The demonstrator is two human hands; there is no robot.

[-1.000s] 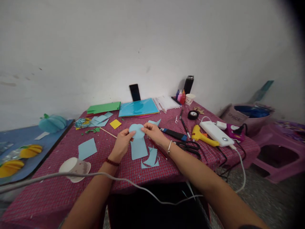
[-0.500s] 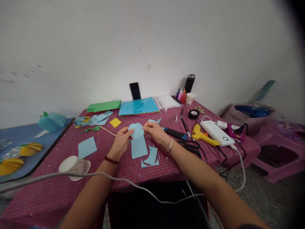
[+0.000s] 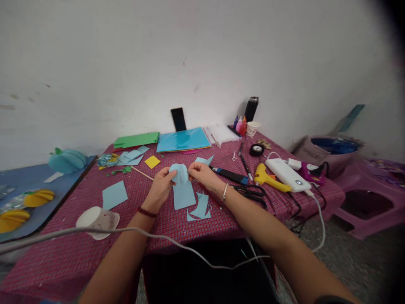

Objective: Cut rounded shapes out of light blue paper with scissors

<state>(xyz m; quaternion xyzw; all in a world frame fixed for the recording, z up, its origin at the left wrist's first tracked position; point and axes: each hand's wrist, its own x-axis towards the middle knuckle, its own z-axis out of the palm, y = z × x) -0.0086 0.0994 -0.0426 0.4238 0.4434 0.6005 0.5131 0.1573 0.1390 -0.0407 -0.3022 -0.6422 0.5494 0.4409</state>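
Pale-blue paper disc (image 3: 179, 173) pinched at table centre, slightly curled
Left hand (image 3: 160, 188) clamped on its 9 o'clock edge; right hand (image 3: 202, 175) clamped at 3 o'clock; blue sheet (image 3: 184, 197) just below at 6 o'clock; scissors (image 3: 251, 193) off at 3 o'clock

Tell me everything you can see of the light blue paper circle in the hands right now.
The light blue paper circle is a small round cut-out of thin, matte craft paper, plain with no print visible. It is not flat: it is bent down the middle, with its halves curving toward each other. The left hand pinches its left edge and the right hand its right edge. It sits above a light blue paper rectangle on the red checked tablecloth; whether it touches the rectangle cannot be told.
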